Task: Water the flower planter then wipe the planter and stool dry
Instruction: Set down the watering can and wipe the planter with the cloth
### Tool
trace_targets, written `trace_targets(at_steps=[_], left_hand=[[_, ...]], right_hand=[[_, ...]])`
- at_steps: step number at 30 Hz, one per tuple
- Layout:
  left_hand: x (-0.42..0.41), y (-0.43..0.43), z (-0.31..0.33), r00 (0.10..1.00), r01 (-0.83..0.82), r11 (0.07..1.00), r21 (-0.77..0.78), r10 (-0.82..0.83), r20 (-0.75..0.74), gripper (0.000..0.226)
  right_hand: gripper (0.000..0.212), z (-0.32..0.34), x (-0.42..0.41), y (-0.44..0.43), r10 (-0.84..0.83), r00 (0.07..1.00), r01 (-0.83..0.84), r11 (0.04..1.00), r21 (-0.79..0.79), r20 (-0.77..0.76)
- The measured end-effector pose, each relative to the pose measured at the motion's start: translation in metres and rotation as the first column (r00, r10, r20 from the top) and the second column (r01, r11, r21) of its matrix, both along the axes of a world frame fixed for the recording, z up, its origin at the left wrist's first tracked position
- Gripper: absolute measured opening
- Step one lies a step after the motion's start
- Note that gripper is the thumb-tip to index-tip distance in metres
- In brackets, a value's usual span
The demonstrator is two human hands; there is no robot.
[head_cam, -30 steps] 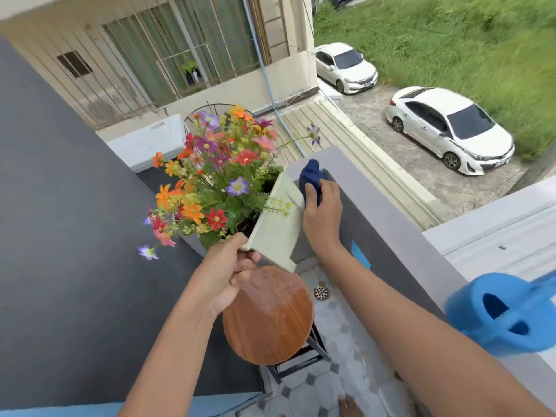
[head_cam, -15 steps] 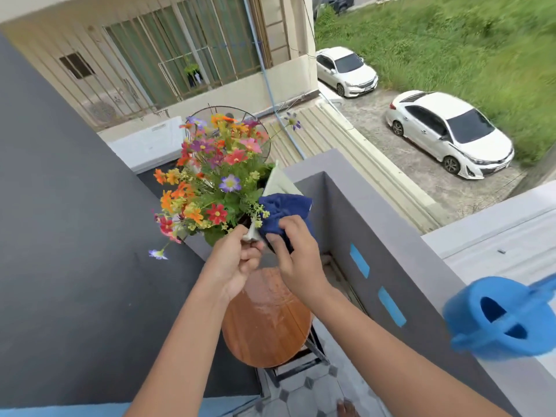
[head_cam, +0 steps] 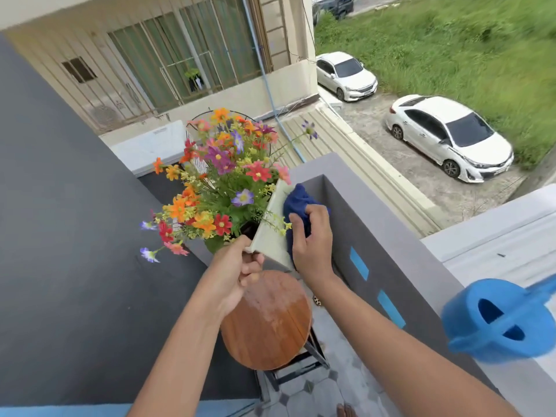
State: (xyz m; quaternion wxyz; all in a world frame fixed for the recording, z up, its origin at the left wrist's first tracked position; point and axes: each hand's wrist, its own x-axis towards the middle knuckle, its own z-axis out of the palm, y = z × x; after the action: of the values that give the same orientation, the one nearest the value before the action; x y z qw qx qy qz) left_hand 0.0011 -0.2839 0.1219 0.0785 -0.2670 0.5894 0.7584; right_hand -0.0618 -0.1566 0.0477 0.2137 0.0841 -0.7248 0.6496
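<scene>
I see the stool [head_cam: 266,322] bare and wet-looking directly under the planter [head_cam: 268,233], which is lifted and tilted, long axis running away up-right. Left hand [head_cam: 233,276] is clamped on its near corner; right hand [head_cam: 311,236] presses a bunched blue cloth [head_cam: 296,203] against its right side wall. No readable labels.

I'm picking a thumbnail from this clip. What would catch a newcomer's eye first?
The bright flowers at centre, in a pale planter lifted above a wet wooden stool. The left hand grips its near corner while the right hand presses a dark blue cloth to its side. A blue watering can sits on the ledge, right.
</scene>
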Motion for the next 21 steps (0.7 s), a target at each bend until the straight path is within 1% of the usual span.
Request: trace_targets(at_steps=[2,4,7,9,11,13,15,16,18,19,21], left_hand=[[0.002,0.004,0.005,0.999,0.027,1.000,-0.010,-0.027,-0.025,0.016],[0.001,0.006,0.008,0.999,0.016,1.000,-0.019,-0.017,-0.046,0.022],[-0.002,0.004,0.010,0.998,0.025,0.995,-0.101,-0.030,-0.050,0.018],[-0.003,-0.002,0.011,0.998,0.034,0.984,-0.173,-0.042,-0.045,0.015],[-0.003,-0.009,0.012,0.999,0.012,0.977,-0.211,-0.022,-0.045,0.019],[-0.003,-0.015,0.012,0.999,-0.026,0.969,-0.246,0.014,-0.052,0.028],[-0.003,-0.023,0.010,0.998,-0.031,0.953,-0.302,0.015,-0.055,0.032],[-0.003,-0.027,0.009,0.999,-0.020,0.944,-0.329,0.004,-0.052,0.031],[-0.002,-0.035,0.010,0.999,0.004,0.927,-0.375,-0.023,-0.047,0.027],[-0.001,-0.037,0.012,0.998,0.018,0.920,-0.392,-0.039,-0.044,0.025],[0.000,-0.043,0.014,0.996,0.055,0.907,-0.418,-0.078,-0.039,0.024]], right_hand=[[0.018,0.012,-0.016,0.002,-0.028,0.999,0.028,1.000,-0.001,-0.025],[0.022,0.021,-0.024,0.001,-0.042,0.999,0.041,0.999,-0.004,-0.032],[0.023,0.034,-0.028,0.004,-0.081,0.997,0.080,0.995,-0.051,-0.010],[0.022,0.040,-0.030,0.010,-0.077,0.997,0.078,0.992,-0.101,0.015],[0.025,0.045,-0.033,0.016,-0.010,0.999,0.018,0.989,-0.144,0.052],[0.029,0.046,-0.037,0.021,0.059,0.995,-0.052,0.994,-0.093,0.076],[0.031,0.049,-0.041,0.026,0.141,0.984,-0.135,0.989,-0.060,0.112],[0.037,0.051,-0.043,0.027,0.173,0.976,-0.163,0.983,-0.085,0.133],[0.049,0.053,-0.050,0.032,0.211,0.950,-0.175,0.970,-0.168,0.230],[0.051,0.054,-0.053,0.034,0.209,0.938,-0.166,0.971,-0.172,0.277],[0.053,0.051,-0.059,0.035,0.221,0.917,-0.194,0.974,-0.114,0.331]])
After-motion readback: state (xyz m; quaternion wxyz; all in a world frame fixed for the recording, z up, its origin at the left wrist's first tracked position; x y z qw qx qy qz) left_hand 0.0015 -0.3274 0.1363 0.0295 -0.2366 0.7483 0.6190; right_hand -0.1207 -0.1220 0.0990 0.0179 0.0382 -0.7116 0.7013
